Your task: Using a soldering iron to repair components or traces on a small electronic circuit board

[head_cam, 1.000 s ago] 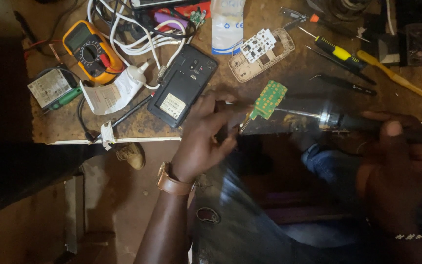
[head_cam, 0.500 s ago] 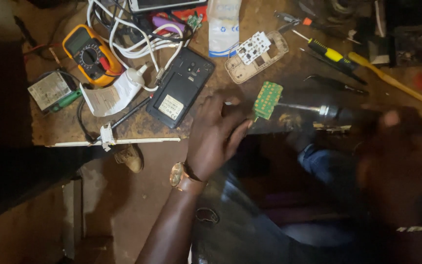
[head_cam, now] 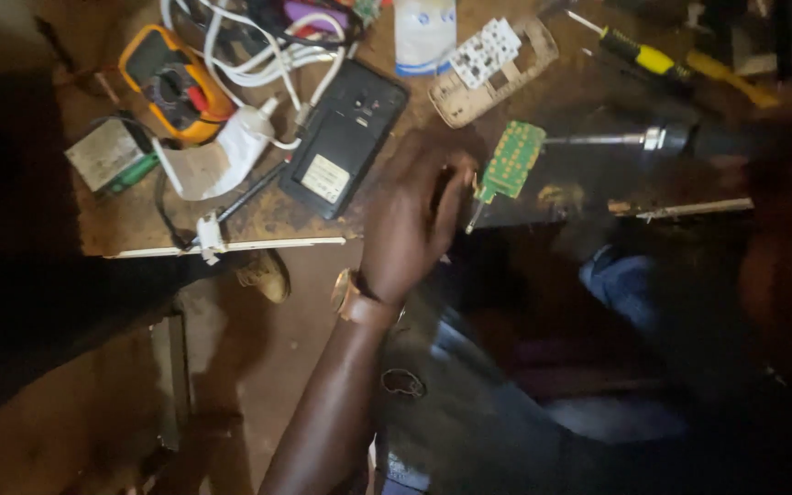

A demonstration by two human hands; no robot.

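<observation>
My left hand [head_cam: 412, 215] rests at the front edge of the workbench and pinches a small green circuit board [head_cam: 511, 161] by its lower left corner; a thin metal point sticks out below the fingers. A gold wristwatch [head_cam: 348, 295] sits on that wrist. From the right, a soldering iron [head_cam: 639, 140] lies level, its thin metal shaft reaching the board's right edge. My right hand [head_cam: 786, 192] is a dark blur at the far right, around the iron's handle.
On the wooden bench [head_cam: 139, 229]: a black phone back-up [head_cam: 346, 137], a yellow multimeter [head_cam: 171, 87], white cables [head_cam: 268, 60], a white charger [head_cam: 222, 158], a beige keypad frame [head_cam: 492, 60], a yellow-handled screwdriver [head_cam: 639, 55]. My dark-clothed lap lies below.
The board, my left hand and the iron's tip stay together, sitting slightly higher in the view. My right hand has become more blurred at the right.
</observation>
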